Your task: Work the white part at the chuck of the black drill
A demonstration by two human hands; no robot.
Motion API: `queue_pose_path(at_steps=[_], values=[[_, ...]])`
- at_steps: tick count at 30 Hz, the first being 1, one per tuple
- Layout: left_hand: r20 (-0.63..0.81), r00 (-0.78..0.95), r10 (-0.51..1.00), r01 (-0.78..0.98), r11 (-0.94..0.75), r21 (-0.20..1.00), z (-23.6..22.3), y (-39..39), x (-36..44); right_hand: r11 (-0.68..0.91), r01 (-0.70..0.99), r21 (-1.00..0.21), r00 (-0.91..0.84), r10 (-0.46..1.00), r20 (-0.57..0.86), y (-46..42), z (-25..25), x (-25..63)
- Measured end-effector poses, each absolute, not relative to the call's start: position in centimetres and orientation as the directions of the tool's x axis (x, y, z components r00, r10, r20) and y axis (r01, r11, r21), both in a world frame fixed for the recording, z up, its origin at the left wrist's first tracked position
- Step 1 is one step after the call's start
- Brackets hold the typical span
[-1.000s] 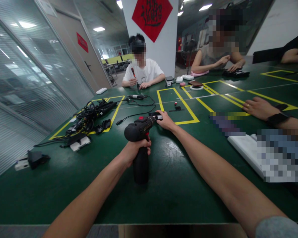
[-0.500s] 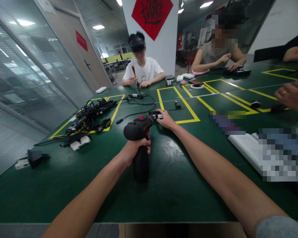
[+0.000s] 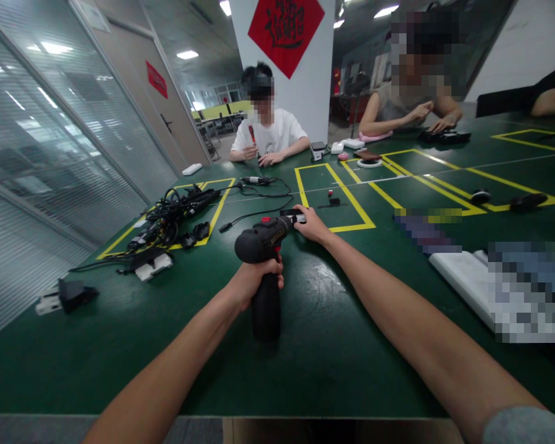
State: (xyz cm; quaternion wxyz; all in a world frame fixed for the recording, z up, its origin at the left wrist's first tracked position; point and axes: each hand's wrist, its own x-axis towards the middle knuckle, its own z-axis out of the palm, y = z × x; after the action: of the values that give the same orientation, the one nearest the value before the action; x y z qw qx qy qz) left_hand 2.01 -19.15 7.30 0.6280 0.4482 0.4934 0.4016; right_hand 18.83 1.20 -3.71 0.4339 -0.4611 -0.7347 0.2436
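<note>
My left hand [image 3: 258, 282] is wrapped round the grip of a black cordless drill [image 3: 267, 308], with its fingers near the red trigger. The drill stands upright over the green table, its chuck pointing away from me. At the chuck end, my right hand [image 3: 312, 223] is closed on a small black and pale piece [image 3: 296, 216] whose kind I cannot make out. The drill's body hides the tip of the bit and part of that piece.
Tangled black cables and adapters [image 3: 171, 213] lie left, near a black-and-white part [image 3: 152, 266] and another dark part [image 3: 71, 296]. A small black piece [image 3: 335, 201] lies beyond my right hand. A white box [image 3: 460, 277] sits right. Two people [image 3: 268, 132] [image 3: 411, 105] sit across the table [image 3: 342, 370].
My hands keep the same hold on the drill and the small piece. The whole view has shifted slightly. A co-worker's hand at the right edge has left the view, exposing a dark object.
</note>
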Motion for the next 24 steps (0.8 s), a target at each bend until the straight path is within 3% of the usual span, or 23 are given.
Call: queue_pose_path(at_steps=[24], values=[[-0.264,0.172,0.949,-0.06,0.278,0.959,7.68,-19.39,2.24,0.444,0.484,-0.754,-0.201,0.895,0.398,1.09,-3.62,18.92]])
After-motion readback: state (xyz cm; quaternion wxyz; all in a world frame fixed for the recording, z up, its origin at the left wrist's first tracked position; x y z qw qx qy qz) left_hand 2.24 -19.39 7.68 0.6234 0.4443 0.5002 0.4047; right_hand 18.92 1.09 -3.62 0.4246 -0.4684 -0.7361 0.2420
